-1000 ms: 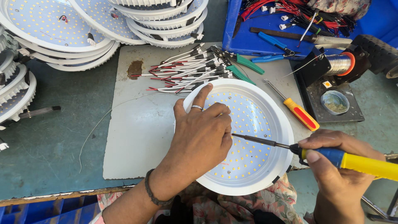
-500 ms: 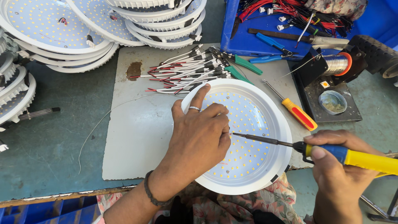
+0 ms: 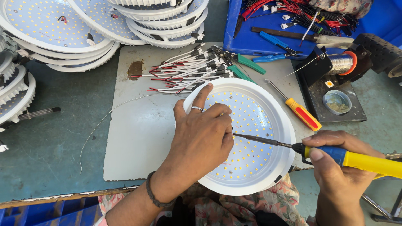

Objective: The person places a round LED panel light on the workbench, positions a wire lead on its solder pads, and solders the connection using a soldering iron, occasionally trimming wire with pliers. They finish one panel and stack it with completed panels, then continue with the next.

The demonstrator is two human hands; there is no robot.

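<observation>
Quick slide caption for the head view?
Left hand steadies a round LED panel while right hand holds a soldering iron to it.

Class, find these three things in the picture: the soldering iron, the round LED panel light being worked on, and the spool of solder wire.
soldering iron [image 3: 360, 161]: head view, on its yellow handle.
round LED panel light [image 3: 268, 115]: head view, on its dotted LED board.
spool of solder wire [image 3: 340, 63]: head view, on the wound silver wire.

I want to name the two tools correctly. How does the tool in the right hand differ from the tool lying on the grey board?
The soldering iron is gripped by the right hand; the screwdriver lies free on the board. The iron's handle is yellow and blue; the screwdriver's is yellow and red. The iron's tip reaches into the round lamp; the screwdriver lies outside its rim. Both have thin metal shafts.
</observation>
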